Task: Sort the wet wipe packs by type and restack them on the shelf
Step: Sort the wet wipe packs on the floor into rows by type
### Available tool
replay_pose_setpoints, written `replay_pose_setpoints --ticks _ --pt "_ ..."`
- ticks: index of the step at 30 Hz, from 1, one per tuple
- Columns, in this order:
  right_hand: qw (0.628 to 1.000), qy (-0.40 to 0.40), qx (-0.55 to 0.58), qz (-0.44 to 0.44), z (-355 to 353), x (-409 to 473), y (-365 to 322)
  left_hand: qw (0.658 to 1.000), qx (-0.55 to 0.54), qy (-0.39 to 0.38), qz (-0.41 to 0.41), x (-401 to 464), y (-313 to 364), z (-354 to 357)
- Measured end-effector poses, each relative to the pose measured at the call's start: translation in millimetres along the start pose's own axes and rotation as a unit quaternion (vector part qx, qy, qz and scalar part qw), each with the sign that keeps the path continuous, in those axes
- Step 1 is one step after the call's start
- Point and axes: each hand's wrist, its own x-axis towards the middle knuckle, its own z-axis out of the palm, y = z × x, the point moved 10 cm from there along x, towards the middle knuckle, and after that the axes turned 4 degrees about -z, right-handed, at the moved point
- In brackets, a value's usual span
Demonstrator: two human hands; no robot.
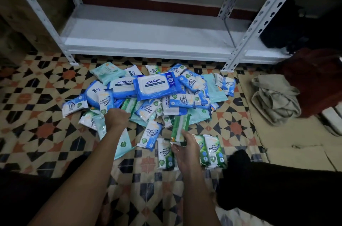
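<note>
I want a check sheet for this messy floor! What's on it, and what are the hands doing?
Surface: patterned tile floor; cardboard sheet at right.
Job's things: mixed pile of wipe packs on the floor; green Pine packs set apart near the right hand; white shelf has no packs.
Clutter: beige cloth bag, dark red bundle.
Grippers: left hand reaches into the pile, fingers hidden; right hand holds a green pack.
Cables: nothing seen.
Surroundings: dim room, black bag on neighbouring shelf.
</note>
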Motion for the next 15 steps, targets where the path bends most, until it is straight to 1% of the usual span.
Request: replay_pose_setpoints --ticks 2,4,5,7,8,10,12,13,15 --pt "1.000 -0.013 -0.008 0.007 3.3 -0.3 2.1 0.999 0.018 -0.025 -0.035 8.6 -18.6 9.5" --pt "0.999 -0.018 -0.043 0.004 4.4 0.2 0.7 0.997 0.070 -0.023 -0.024 3.8 -22.2 12.8" --pt "0.997 -0.017 -0.074 -0.004 4.5 1.3 -1.5 0.992 0.122 -0.013 0.007 -0.7 -17.7 12.7" --pt "0.988 -0.021 -0.153 -0.025 5.9 3.3 -6.1 0.970 0.225 0.009 0.089 -13.3 -0.5 12.5" --pt "0.978 -0.020 -0.203 -0.034 6.7 5.7 -5.8 0.960 0.254 0.017 0.117 -15.7 4.3 15.1" --pt "0.946 -0.014 -0.312 -0.086 11.7 10.3 -7.8 0.944 0.296 0.028 0.143 -13.5 10.2 18.7" --pt "0.903 0.013 -0.399 -0.162 17.4 10.9 -14.4 0.937 0.313 0.042 0.150 -8.1 11.5 22.4" --pt "0.883 0.031 -0.424 -0.200 20.4 9.3 -19.2 0.932 0.326 0.044 0.155 -5.2 12.3 25.5" --pt "0.852 0.050 -0.458 -0.250 23.3 5.8 -23.1 0.926 0.340 0.055 0.154 -1.7 10.2 27.2"
